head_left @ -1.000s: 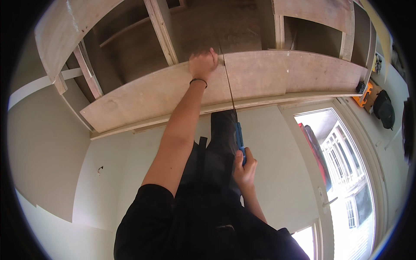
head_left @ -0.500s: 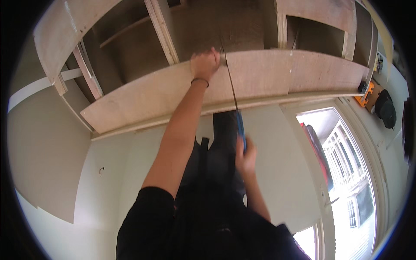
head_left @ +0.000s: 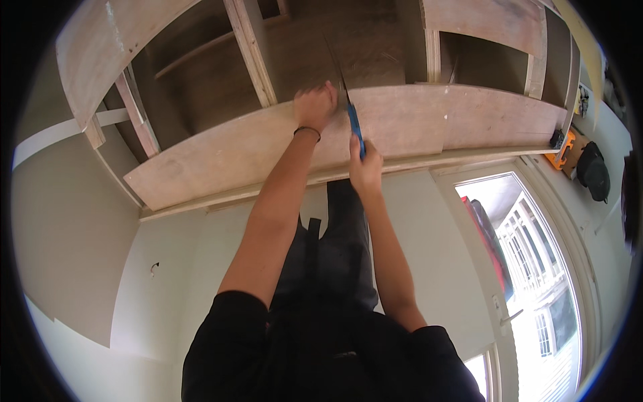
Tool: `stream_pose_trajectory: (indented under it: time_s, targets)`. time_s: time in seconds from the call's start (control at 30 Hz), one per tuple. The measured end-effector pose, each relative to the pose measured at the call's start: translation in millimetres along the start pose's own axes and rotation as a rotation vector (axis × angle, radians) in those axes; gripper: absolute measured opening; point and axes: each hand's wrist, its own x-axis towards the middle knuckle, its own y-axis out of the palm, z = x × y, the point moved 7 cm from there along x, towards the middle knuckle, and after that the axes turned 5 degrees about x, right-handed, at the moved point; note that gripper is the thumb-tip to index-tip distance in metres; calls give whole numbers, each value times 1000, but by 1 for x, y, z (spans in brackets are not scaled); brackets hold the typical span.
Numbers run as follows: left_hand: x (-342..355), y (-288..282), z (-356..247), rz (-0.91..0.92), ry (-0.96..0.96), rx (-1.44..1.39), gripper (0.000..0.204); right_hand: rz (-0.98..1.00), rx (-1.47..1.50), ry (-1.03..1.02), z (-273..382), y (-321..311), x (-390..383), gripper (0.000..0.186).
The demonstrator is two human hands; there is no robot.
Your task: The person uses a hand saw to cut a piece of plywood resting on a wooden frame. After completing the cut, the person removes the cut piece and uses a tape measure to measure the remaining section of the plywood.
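A long pale wooden board [head_left: 402,117] with a curved far edge stretches across in front of me. My right hand [head_left: 366,166] is wrapped round the blue handle of a handsaw [head_left: 355,124]. The saw's thin blade reaches away past the board's far edge, over the dark space behind. Just left of the blade, my left hand [head_left: 315,107] grips the far edge of the board, its fingers curled and partly hidden. A dark band circles the left wrist.
Wooden uprights [head_left: 251,53] and further panels [head_left: 482,23] frame dark compartments beyond the board. A ledge [head_left: 268,187] runs along its near side. At right are a glazed door [head_left: 529,261], a dark cap [head_left: 593,171] and an orange object [head_left: 561,151].
My right hand has pushed the saw forward, away from me, so the handle now lies over the board. The left hand has stayed at the board's edge.
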Motion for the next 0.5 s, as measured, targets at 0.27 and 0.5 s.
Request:
stream_pose_trajectory:
  time_s: [0.27, 0.5]
  targets:
    - [-3, -2, -3, 22, 7, -2, 45, 101, -62, 246, -28, -101, -218, 28]
    - [-1, 3, 0, -1, -14, 15, 43, 52, -8, 101, 30, 11, 39, 51]
